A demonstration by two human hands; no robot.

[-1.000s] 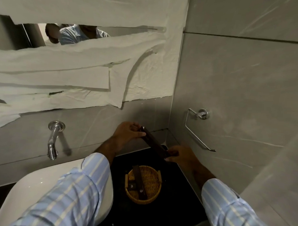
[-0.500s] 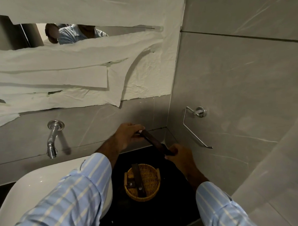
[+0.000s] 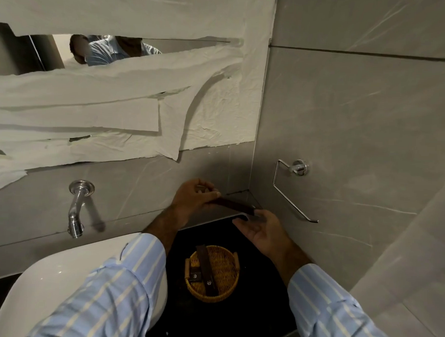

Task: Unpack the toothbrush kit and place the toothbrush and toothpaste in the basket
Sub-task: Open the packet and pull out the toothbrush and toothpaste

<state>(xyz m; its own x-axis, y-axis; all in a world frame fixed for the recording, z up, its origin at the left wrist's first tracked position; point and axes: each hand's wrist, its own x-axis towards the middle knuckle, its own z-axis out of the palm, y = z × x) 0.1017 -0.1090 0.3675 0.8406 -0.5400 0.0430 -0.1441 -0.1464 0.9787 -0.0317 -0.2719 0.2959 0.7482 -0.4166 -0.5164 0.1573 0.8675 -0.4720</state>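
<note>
A long dark brown toothbrush kit box (image 3: 236, 206) is held nearly level above the black counter, near the back corner. My left hand (image 3: 194, 197) grips its left end between thumb and fingers. My right hand (image 3: 261, 229) is palm up with the fingers at the box's right end; how firmly it holds is unclear. Below them a round wicker basket (image 3: 227, 287) stands on the counter, with a long dark box (image 3: 206, 271) and a small dark packet (image 3: 194, 277) lying in it. No toothbrush or toothpaste is visible outside a package.
A white basin (image 3: 69, 276) is at the lower left under a chrome wall tap (image 3: 76, 213). A chrome towel holder (image 3: 291, 191) juts from the right wall. Torn paper covers the mirror (image 3: 118, 94). The black counter (image 3: 262, 311) is narrow, walled at back and right.
The box has tilted from a steep slant to nearly level. My right hand has turned palm up and opened its fingers under the box's right end.
</note>
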